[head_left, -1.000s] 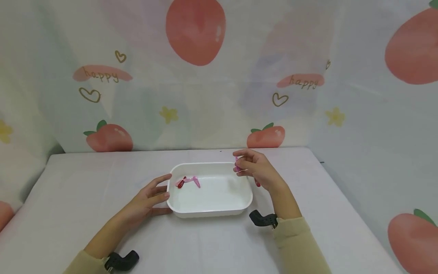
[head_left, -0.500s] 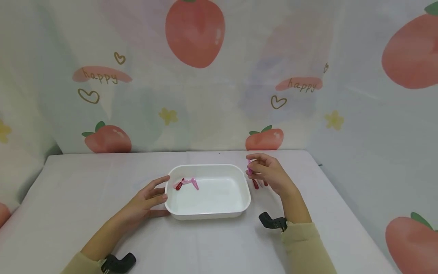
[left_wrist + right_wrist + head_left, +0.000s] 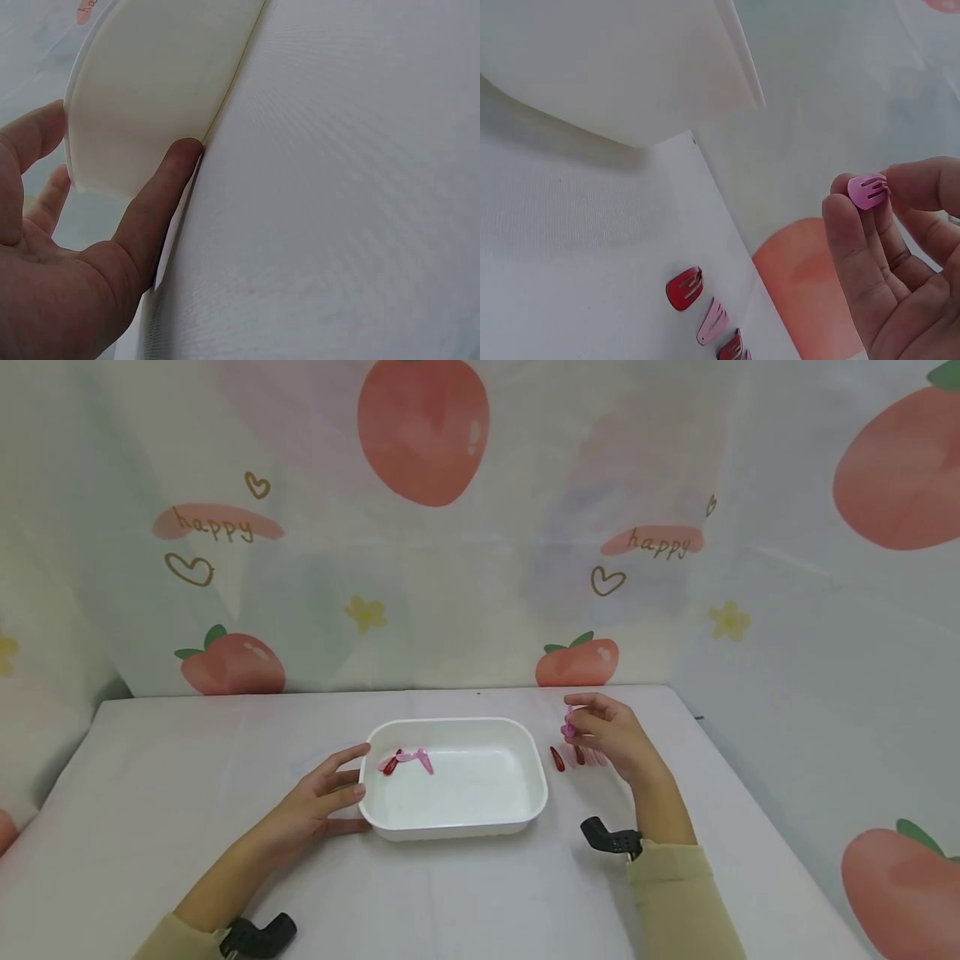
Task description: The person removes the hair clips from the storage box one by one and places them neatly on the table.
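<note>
Peach-printed backdrop (image 3: 465, 585), white table (image 3: 420, 902), tray (image 3: 472, 793), left hand (image 3: 322, 797) at its nine o'clock, fingers spread against it, right hand (image 3: 611, 735) at two o'clock, fingers pinching pink clip (image 3: 866, 192)

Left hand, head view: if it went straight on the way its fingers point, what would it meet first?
The near end of the white rectangular tray; the left hand appears to touch it, though exact contact is hard to judge.
</note>
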Tool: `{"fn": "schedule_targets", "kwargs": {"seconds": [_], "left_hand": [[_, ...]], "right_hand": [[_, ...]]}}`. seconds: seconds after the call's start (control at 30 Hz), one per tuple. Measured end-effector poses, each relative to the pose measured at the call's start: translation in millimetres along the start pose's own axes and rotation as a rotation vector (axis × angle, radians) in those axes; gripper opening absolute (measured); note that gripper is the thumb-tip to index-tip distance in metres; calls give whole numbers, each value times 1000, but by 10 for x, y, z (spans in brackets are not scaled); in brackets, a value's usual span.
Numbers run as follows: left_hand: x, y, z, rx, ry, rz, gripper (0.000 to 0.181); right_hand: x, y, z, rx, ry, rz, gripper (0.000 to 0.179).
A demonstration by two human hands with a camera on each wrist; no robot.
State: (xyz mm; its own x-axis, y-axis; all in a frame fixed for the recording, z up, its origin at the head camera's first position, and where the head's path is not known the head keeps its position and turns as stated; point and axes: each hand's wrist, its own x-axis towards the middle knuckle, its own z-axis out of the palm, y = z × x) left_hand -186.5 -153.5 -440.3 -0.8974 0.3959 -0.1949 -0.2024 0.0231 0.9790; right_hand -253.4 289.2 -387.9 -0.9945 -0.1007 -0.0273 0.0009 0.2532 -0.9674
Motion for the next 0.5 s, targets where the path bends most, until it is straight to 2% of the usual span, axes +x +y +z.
{"fn": "schedule_targets", "kwargs": {"seconds": [0.5], "left_hand": [[-19,12,9,0,-7,8,64]], "right_hand": [[29,161,-153,-20,68,54,44]]}}
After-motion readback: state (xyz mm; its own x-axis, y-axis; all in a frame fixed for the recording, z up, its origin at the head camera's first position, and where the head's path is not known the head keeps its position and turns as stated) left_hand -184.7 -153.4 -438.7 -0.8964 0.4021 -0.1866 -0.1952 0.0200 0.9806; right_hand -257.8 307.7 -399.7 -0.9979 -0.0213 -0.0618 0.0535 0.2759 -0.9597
